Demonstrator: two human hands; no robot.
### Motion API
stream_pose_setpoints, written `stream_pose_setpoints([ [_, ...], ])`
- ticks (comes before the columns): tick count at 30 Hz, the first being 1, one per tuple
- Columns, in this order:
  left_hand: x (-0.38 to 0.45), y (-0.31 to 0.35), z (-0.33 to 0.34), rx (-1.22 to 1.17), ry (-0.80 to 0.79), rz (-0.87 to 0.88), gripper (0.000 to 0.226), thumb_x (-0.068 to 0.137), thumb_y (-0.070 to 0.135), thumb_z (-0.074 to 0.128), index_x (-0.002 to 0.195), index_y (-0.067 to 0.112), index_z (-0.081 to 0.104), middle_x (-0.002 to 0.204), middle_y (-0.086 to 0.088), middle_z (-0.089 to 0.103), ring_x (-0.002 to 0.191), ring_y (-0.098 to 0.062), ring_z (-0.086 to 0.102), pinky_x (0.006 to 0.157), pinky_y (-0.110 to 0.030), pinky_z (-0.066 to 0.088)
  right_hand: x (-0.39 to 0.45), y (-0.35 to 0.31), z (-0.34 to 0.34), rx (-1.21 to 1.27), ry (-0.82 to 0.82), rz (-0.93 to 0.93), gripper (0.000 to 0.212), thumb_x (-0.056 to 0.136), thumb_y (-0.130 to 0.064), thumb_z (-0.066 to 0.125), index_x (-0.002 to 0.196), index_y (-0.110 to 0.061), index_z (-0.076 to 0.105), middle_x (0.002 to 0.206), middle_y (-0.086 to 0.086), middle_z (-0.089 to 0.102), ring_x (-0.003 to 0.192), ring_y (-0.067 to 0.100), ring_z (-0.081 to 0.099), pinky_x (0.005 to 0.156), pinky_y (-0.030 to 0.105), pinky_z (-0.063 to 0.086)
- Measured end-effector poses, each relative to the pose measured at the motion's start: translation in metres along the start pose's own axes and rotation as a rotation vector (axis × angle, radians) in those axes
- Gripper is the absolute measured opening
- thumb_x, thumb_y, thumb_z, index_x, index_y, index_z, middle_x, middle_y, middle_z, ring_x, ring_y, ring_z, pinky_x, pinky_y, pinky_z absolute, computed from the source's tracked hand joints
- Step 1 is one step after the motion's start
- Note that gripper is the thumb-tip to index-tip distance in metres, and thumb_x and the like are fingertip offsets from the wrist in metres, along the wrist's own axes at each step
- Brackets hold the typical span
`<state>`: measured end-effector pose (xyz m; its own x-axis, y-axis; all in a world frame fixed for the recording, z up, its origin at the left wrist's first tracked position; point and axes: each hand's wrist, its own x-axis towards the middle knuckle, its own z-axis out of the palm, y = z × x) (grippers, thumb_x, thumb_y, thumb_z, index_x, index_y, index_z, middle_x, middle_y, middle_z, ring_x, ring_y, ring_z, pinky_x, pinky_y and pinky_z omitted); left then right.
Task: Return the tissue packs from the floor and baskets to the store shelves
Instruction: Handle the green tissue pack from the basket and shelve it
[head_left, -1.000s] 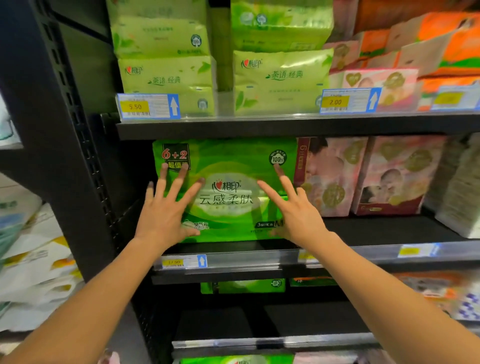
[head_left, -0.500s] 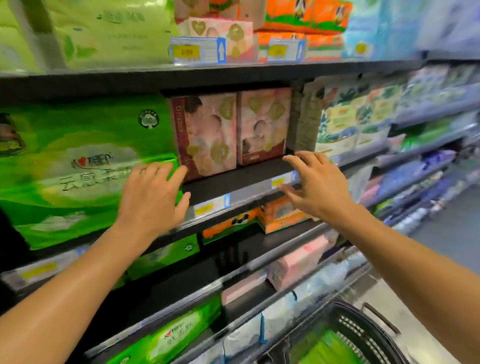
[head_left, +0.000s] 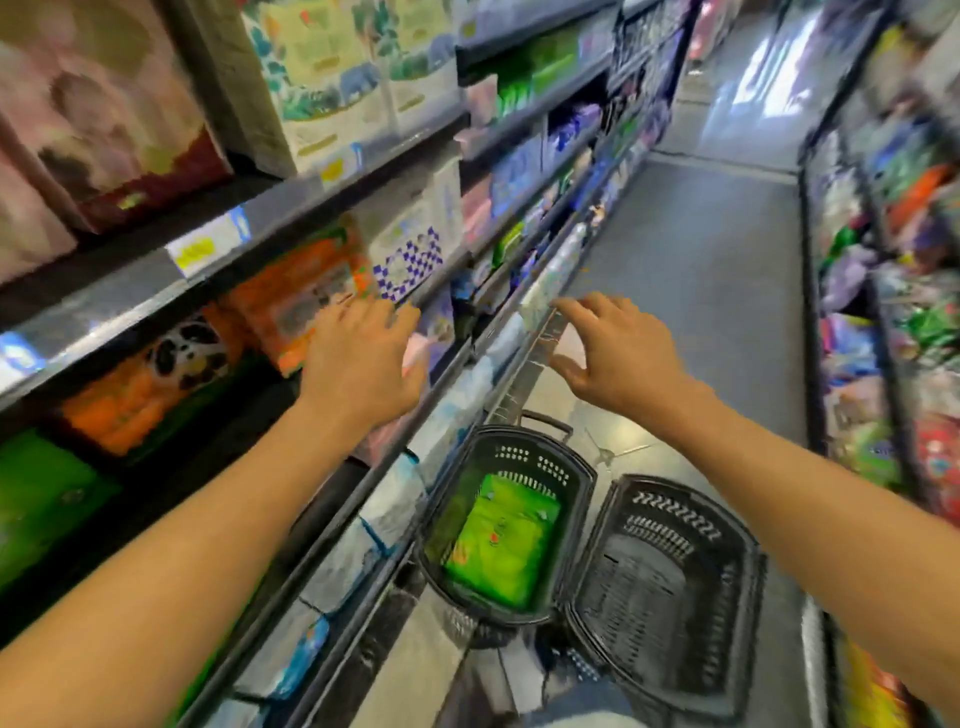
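Nothing is gripped: left hand (head_left: 363, 364) and right hand (head_left: 618, 353) are held out empty, fingers loosely spread. One green tissue pack (head_left: 501, 540) is seen lying in the left basket (head_left: 441, 499) on the floor; the right basket (head_left: 670, 582) looks empty. Judged: at least that pack is left to shelve. Shelf edges (head_left: 457, 364) are close on the left; the aisle floor (head_left: 701, 291) ahead is open for moving.

A bright green plastic tissue pack (head_left: 501, 540) lies in a black perforated plastic basket (head_left: 582, 480); a blue-and-white checked pack (head_left: 408, 262) and orange packs (head_left: 298, 301) sit on the shelves.
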<state>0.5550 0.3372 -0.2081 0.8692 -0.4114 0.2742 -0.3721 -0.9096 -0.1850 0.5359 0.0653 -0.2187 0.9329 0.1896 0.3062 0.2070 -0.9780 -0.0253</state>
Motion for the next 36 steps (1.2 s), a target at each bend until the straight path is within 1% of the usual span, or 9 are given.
stream_pose_setpoints([
  [3, 0.028, 0.046, 0.032, -0.029, -0.069, 0.052, 0.061, 0.080, 0.049, 0.036, 0.120, 0.012, 0.063, 0.101, -0.012, 0.066, 0.096, -0.036, 0.062, 0.079, -0.044, 0.043, -0.015, 0.039, 0.031, 0.012, -0.054, 0.029, 0.063, 0.083, -0.049, 0.067, 0.137, -0.020, 0.054, 0.122, 0.009, 0.064, 0.108, 0.039, 0.058, 0.076, 0.046, 0.053],
  [7, 0.058, 0.096, 0.085, -0.059, -0.188, 0.058, 0.051, 0.078, 0.047, 0.048, 0.115, 0.014, 0.062, 0.099, -0.012, 0.065, 0.096, -0.036, 0.063, 0.078, -0.045, 0.046, -0.028, 0.090, 0.079, 0.063, -0.164, 0.075, 0.063, 0.085, -0.050, 0.065, 0.138, -0.020, 0.052, 0.128, 0.009, 0.061, 0.113, 0.037, 0.055, 0.081, 0.047, 0.053],
  [10, 0.063, 0.125, 0.136, -0.109, -0.283, 0.027, 0.056, 0.077, 0.049, 0.042, 0.114, 0.014, 0.065, 0.102, -0.012, 0.066, 0.098, -0.036, 0.063, 0.083, -0.047, 0.048, -0.032, 0.118, 0.123, 0.093, -0.295, 0.098, 0.062, 0.087, -0.051, 0.062, 0.139, -0.020, 0.049, 0.131, 0.008, 0.059, 0.116, 0.036, 0.054, 0.084, 0.047, 0.052],
  [14, 0.050, 0.154, 0.218, -0.137, -0.431, -0.009, 0.057, 0.072, 0.047, 0.050, 0.114, 0.011, 0.066, 0.097, -0.014, 0.067, 0.092, -0.037, 0.065, 0.078, -0.047, 0.049, -0.038, 0.137, 0.195, 0.165, -0.421, 0.129, 0.064, 0.087, -0.049, 0.063, 0.141, -0.021, 0.046, 0.129, 0.010, 0.058, 0.114, 0.036, 0.055, 0.082, 0.048, 0.053],
  [18, 0.040, 0.168, 0.304, -0.125, -0.623, -0.010, 0.054, 0.076, 0.048, 0.057, 0.117, 0.014, 0.065, 0.099, -0.011, 0.068, 0.093, -0.036, 0.065, 0.078, -0.045, 0.049, -0.052, 0.138, 0.285, 0.281, -0.544, 0.213, 0.069, 0.090, -0.047, 0.061, 0.149, -0.019, 0.037, 0.142, 0.010, 0.048, 0.125, 0.036, 0.048, 0.093, 0.049, 0.049],
  [21, 0.024, 0.178, 0.379, -0.140, -0.732, -0.013, 0.055, 0.077, 0.048, 0.061, 0.121, 0.014, 0.064, 0.104, -0.011, 0.068, 0.095, -0.036, 0.064, 0.080, -0.046, 0.050, -0.066, 0.133, 0.366, 0.329, -0.613, 0.240, 0.071, 0.090, -0.046, 0.062, 0.150, -0.017, 0.036, 0.145, 0.011, 0.044, 0.126, 0.037, 0.047, 0.094, 0.049, 0.050],
  [27, -0.031, 0.203, 0.537, -0.178, -0.944, -0.016, 0.063, 0.080, 0.053, 0.049, 0.131, 0.016, 0.056, 0.115, -0.011, 0.065, 0.102, -0.036, 0.062, 0.080, -0.044, 0.048, -0.086, 0.134, 0.543, 0.348, -0.770, 0.247, 0.072, 0.091, -0.043, 0.063, 0.151, -0.018, 0.032, 0.147, 0.013, 0.039, 0.130, 0.039, 0.042, 0.100, 0.051, 0.047],
  [32, -0.059, 0.230, 0.665, -0.357, -1.065, -0.313, 0.071, 0.088, 0.055, 0.057, 0.145, 0.016, 0.041, 0.136, -0.012, 0.058, 0.124, -0.035, 0.054, 0.096, -0.043, 0.045, -0.079, 0.150, 0.686, 0.280, -0.877, 0.168, 0.075, 0.088, -0.039, 0.067, 0.150, -0.016, 0.033, 0.145, 0.015, 0.039, 0.129, 0.041, 0.041, 0.100, 0.051, 0.046],
  [36, -0.081, 0.260, 0.752, -0.618, -1.073, -0.851, 0.100, 0.080, 0.065, 0.068, 0.152, 0.012, 0.024, 0.140, -0.017, 0.055, 0.128, -0.039, 0.053, 0.100, -0.047, 0.046, -0.062, 0.161, 0.775, 0.221, -0.946, 0.164, 0.083, 0.084, -0.040, 0.072, 0.150, -0.014, 0.030, 0.148, 0.019, 0.037, 0.133, 0.043, 0.039, 0.107, 0.054, 0.040],
])
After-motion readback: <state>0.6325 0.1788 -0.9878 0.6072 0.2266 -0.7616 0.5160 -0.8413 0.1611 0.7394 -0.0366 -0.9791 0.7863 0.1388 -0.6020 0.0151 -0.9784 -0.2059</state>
